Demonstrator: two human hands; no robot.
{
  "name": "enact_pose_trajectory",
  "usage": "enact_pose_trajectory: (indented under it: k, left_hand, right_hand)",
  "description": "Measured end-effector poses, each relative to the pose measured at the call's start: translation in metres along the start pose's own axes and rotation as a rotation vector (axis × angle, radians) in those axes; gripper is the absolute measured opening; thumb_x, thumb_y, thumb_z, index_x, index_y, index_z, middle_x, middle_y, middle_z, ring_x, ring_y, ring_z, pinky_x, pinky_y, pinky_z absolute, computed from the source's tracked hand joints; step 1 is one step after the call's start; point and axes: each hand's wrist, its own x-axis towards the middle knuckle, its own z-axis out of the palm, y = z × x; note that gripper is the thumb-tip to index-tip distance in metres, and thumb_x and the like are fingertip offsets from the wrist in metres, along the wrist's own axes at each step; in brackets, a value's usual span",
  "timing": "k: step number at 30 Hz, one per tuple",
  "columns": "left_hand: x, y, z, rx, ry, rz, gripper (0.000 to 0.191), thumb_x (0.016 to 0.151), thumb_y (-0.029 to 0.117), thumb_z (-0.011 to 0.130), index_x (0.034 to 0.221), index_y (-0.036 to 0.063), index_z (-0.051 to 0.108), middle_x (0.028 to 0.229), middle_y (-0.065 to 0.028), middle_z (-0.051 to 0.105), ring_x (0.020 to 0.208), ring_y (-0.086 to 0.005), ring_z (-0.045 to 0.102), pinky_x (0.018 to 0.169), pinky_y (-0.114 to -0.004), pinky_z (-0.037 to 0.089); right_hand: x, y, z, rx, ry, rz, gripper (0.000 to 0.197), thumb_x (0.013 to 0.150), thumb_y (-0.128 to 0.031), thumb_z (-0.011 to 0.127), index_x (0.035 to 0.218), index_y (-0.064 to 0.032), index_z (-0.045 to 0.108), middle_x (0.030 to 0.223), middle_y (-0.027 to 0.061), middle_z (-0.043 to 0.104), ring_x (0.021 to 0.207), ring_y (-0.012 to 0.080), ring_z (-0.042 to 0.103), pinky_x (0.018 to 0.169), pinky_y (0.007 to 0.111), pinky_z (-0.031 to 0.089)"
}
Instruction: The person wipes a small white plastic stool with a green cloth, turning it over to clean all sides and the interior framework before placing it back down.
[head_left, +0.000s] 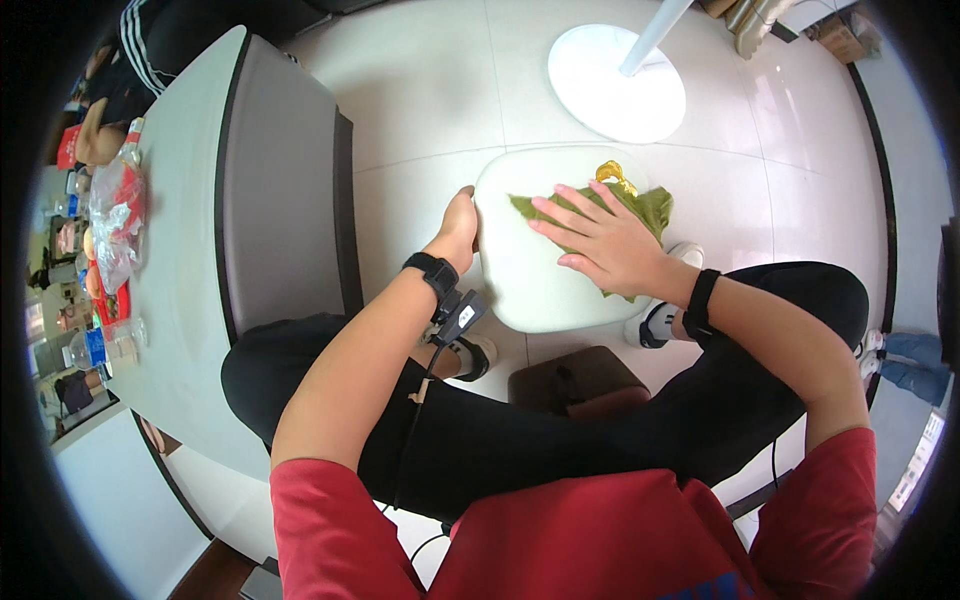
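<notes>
A white stool (525, 285) with a rounded square seat stands between my knees. My left hand (455, 229) grips the seat's left edge, its fingers partly hidden along the side. Spread flat, my right hand (607, 240) presses on a green cloth (655, 211) that lies crumpled over the right part of the seat. The palm and fingers cover much of the cloth, and one corner pokes out to the left of the fingertips. A shiny gold item (611, 172) sits at the cloth's far edge, just beyond my fingers; its exact kind is unclear.
On the left stands a grey-topped table (180, 225) bearing a plastic bag (118, 217) and a bottle (94, 349). A white round pedestal base (600, 82) is on the tiled floor ahead. A brown box-like object (577, 379) lies below the stool. Another person's striped sleeve (139, 45) shows upper left.
</notes>
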Motion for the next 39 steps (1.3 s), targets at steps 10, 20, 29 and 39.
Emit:
enact_pose_trajectory:
  k: [10, 20, 29, 39]
  left_hand:
    - [0.024, -0.011, -0.008, 0.294, -0.003, 0.084, 0.062, 0.105, 0.04, 0.03, 0.142, -0.0083, 0.045, 0.136, -0.0266, 0.057, 0.122, -0.0334, 0.058, 0.104, -0.042, 0.046]
    - [0.01, 0.006, 0.014, 0.714, 0.402, 0.708, 0.056, 0.104, 0.042, 0.051, 0.128, -0.0088, 0.054, 0.125, -0.0271, 0.06, 0.12, -0.0393, 0.056, 0.106, -0.044, 0.041]
    - [-0.023, -0.011, 0.033, 1.236, 0.291, 0.952, 0.075, 0.104, 0.05, 0.05, 0.152, -0.0057, 0.033, 0.154, -0.0292, 0.034, 0.143, -0.043, 0.035, 0.119, -0.046, 0.028]
    - [-0.034, -0.01, 0.028, 1.385, 0.336, 0.843, 0.084, 0.103, 0.058, 0.048, 0.158, 0.0004, 0.023, 0.159, -0.0292, 0.025, 0.148, -0.0425, 0.027, 0.121, -0.048, 0.027]
  right_hand:
    - [-0.021, -0.005, -0.053, 0.413, 0.193, 0.443, 0.052, 0.075, 0.009, 0.065, 0.125, -0.0066, 0.065, 0.117, 0.0095, 0.067, 0.11, 0.0282, 0.064, 0.095, 0.036, 0.053]
    - [-0.331, -0.044, -0.242, 0.16, 1.038, 1.302, 0.058, 0.102, -0.048, 0.054, 0.149, -0.0146, 0.051, 0.151, 0.0085, 0.051, 0.138, 0.0236, 0.051, 0.116, 0.041, 0.041]
    - [-0.61, -0.249, 0.193, 1.123, 0.704, 1.604, 0.039, 0.077, 0.001, 0.063, 0.115, -0.0028, 0.063, 0.109, 0.0066, 0.065, 0.1, 0.0271, 0.063, 0.091, 0.036, 0.052]
    - [-0.557, -0.189, 0.314, 1.136, 1.215, 2.067, 0.042, 0.101, -0.01, 0.047, 0.141, 0.0012, 0.052, 0.131, 0.0148, 0.063, 0.117, 0.0272, 0.062, 0.101, 0.037, 0.048]
